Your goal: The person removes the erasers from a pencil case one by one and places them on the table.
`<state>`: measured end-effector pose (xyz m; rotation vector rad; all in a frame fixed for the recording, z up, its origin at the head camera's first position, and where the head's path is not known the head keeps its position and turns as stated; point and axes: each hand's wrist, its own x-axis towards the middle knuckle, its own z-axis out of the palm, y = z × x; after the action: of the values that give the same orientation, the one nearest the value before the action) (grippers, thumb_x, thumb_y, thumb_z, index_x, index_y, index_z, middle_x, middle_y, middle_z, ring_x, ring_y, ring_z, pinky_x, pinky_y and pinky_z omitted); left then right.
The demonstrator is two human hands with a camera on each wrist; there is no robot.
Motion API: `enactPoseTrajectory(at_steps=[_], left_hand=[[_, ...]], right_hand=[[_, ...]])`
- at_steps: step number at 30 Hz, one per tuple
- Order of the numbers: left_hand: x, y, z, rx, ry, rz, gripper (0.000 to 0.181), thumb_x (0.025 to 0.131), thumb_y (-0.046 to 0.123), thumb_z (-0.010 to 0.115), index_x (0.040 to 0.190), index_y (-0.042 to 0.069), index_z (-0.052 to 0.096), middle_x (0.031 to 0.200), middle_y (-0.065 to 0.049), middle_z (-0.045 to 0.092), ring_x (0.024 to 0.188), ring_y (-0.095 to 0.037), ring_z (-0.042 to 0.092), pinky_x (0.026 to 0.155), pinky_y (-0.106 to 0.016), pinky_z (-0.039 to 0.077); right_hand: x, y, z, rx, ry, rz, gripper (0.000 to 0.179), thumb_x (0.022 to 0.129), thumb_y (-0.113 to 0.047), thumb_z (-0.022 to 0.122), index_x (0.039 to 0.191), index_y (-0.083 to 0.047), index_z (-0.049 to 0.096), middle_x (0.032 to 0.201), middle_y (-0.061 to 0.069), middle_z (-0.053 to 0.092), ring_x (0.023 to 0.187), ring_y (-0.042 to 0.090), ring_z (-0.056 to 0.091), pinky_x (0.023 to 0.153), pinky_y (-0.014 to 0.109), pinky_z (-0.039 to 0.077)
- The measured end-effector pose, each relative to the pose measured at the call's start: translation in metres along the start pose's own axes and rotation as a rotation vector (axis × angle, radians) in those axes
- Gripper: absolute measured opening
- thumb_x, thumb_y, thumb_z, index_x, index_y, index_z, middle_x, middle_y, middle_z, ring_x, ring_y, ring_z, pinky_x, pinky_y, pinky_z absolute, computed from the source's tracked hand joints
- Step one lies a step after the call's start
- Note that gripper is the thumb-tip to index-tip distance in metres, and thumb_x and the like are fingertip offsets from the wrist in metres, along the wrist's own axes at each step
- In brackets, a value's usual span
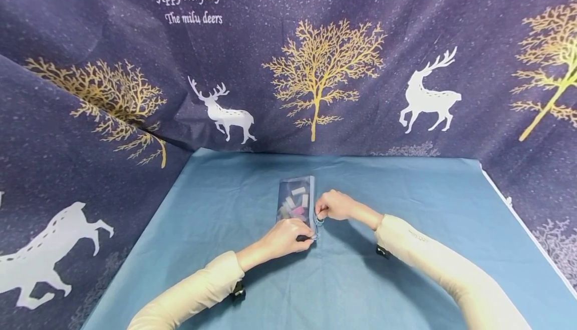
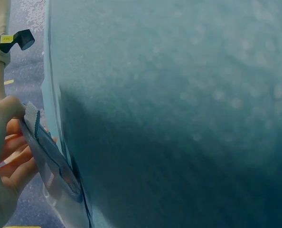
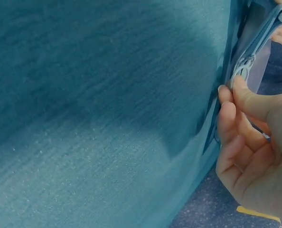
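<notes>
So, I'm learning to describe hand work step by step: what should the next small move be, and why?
Probably draw the corded pull slightly along the zipper, away from the left hand. The right hand already pinches the pull, while the left grips the pouch near one end of the zipper, which should help steady it.

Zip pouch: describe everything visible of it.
The rectangular, see-through pouch looks like soft plastic or mesh. It lies lengthwise front to back on blue cloth, whitish pieces and a pink one showing inside. Its zip follows the right edge; the right grip pinches a cord loop there, the left grip the near corner. Whether it's open is unclear.
</notes>
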<state>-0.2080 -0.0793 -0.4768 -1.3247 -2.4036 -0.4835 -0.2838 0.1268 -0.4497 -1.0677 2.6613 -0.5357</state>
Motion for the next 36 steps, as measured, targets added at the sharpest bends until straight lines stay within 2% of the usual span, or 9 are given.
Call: enactPoseTrajectory(at_steps=[9,14,18,23,32,36], left_hand=[[0.0,0.001,-0.001,0.001,0.025,0.028,0.012,0.078,0.025,0.068,0.087,0.02,0.074,0.083,0.01,0.07,0.08,-0.001,0.062,0.072,-0.016,0.05],[0.0,0.0,-0.001,0.007,0.018,0.036,0.013,0.079,0.026,0.067,0.088,0.019,0.074,0.084,0.01,0.07,0.081,-0.002,0.062,0.073,-0.016,0.05],[-0.001,0.001,0.0,0.004,0.024,0.042,0.012,0.079,0.025,0.068,0.087,0.019,0.074,0.084,0.01,0.07,0.081,-0.002,0.062,0.074,-0.016,0.05],[-0.002,0.001,-0.001,0.011,0.025,0.051,0.011,0.08,0.025,0.067,0.087,0.019,0.073,0.085,0.01,0.069,0.081,-0.002,0.062,0.074,-0.017,0.05],[-0.003,0.001,0.001,0.112,0.016,0.096,0.013,0.081,0.029,0.065,0.088,0.022,0.073,0.086,0.013,0.068,0.083,-0.001,0.06,0.074,-0.015,0.05],[-0.003,0.0,0.002,0.108,0.033,0.101,0.012,0.08,0.029,0.066,0.087,0.022,0.073,0.085,0.012,0.068,0.083,-0.001,0.059,0.074,-0.015,0.049]], right_hand=[[0.007,0.005,-0.004,-0.025,0.019,-0.039,0.007,0.08,-0.011,0.067,0.075,-0.015,0.07,0.07,-0.004,0.067,0.06,0.004,0.056,0.054,0.02,0.046],[0.01,0.008,-0.007,-0.017,0.015,-0.01,0.009,0.081,-0.01,0.065,0.075,-0.015,0.069,0.07,-0.003,0.066,0.058,0.005,0.053,0.053,0.021,0.043],[0.014,0.009,-0.006,-0.037,0.008,0.009,0.01,0.082,-0.01,0.065,0.076,-0.017,0.068,0.073,-0.006,0.066,0.064,0.004,0.056,0.058,0.022,0.045],[0.018,0.011,-0.008,-0.06,0.011,0.031,0.012,0.082,-0.011,0.065,0.073,-0.019,0.068,0.071,-0.009,0.065,0.064,0.004,0.056,0.057,0.022,0.045],[0.025,0.017,-0.013,-0.069,0.041,0.062,0.009,0.081,-0.011,0.066,0.075,-0.017,0.069,0.074,-0.005,0.067,0.064,0.006,0.056,0.057,0.024,0.045],[0.027,0.02,-0.016,-0.062,0.034,0.062,0.009,0.082,-0.011,0.065,0.077,-0.016,0.069,0.076,-0.006,0.067,0.069,0.008,0.06,0.059,0.025,0.048]])
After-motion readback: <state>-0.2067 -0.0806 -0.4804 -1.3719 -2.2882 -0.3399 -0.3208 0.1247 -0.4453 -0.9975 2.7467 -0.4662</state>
